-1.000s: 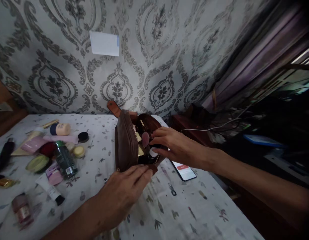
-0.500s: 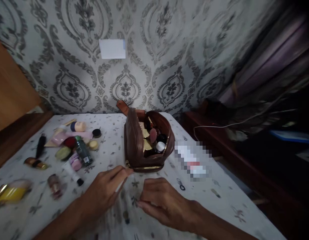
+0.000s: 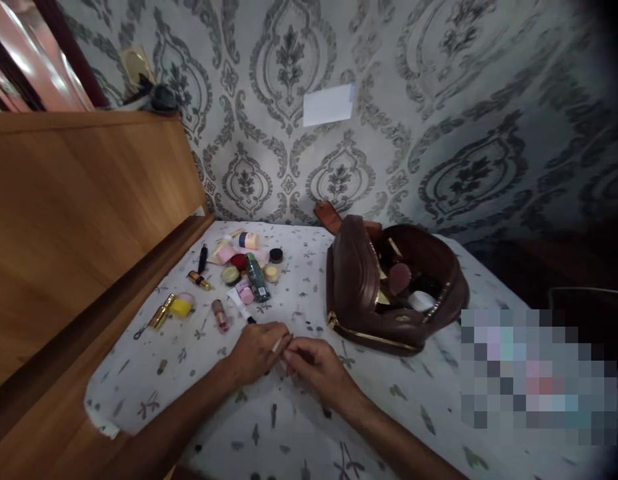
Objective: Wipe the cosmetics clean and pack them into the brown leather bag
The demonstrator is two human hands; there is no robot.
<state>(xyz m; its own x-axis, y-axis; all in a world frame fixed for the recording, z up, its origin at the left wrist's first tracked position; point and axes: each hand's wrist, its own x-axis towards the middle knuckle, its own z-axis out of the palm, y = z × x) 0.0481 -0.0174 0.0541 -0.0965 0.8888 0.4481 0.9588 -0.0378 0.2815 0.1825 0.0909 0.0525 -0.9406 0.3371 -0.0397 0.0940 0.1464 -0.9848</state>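
Observation:
My left hand (image 3: pixel 261 352) and my right hand (image 3: pixel 316 365) meet above the front of the table, fingertips touching. Both sets of fingers are closed. A small white sliver shows at the left fingers, too little to name; what else they hold is hidden. Right of the hands stands a brown makeup bag (image 3: pixel 351 280), unzipped, with a pink-headed brush (image 3: pixel 399 279) and a white-lidded jar (image 3: pixel 423 301) inside. Just beyond my left hand lies a white tube with a black cap (image 3: pixel 239 305). A dark green bottle (image 3: pixel 257 277) lies behind it.
Several cosmetics lie at the left, among them a pink-brown bottle (image 3: pixel 219 315), a gold tube (image 3: pixel 163 312), a yellow item (image 3: pixel 181 307) and a black-lidded jar (image 3: pixel 275 255). A wooden panel (image 3: pixel 89 193) borders the left. A blurred-out object (image 3: pixel 539 373) is at the right.
My view has turned left, so the bag and cosmetics appear farther right. My hands, apart before, have come together at the fingertips.

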